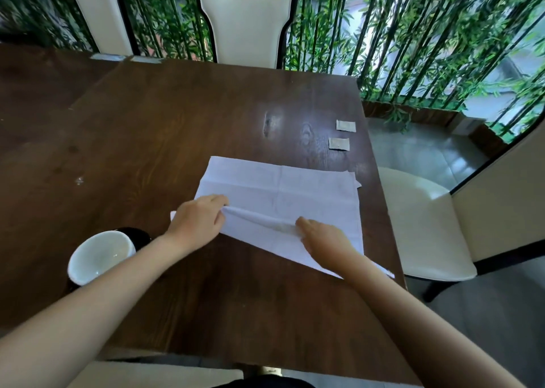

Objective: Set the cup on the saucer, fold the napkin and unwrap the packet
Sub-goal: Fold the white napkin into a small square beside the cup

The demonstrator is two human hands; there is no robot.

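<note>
Pinching a raised fold of the napkin [280, 187], the left hand [197, 219] grasps its left end and the right hand [324, 240] its right. The napkin lies by the desk's [177, 122] right edge, packets [339, 144] just beyond it. The cup [100, 255] stands toward the near-left corner.

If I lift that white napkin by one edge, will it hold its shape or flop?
Probably flops: the napkin bunches into a soft ridge between the left hand and right hand. Likely light; it lies thin and flat on the table.
</note>
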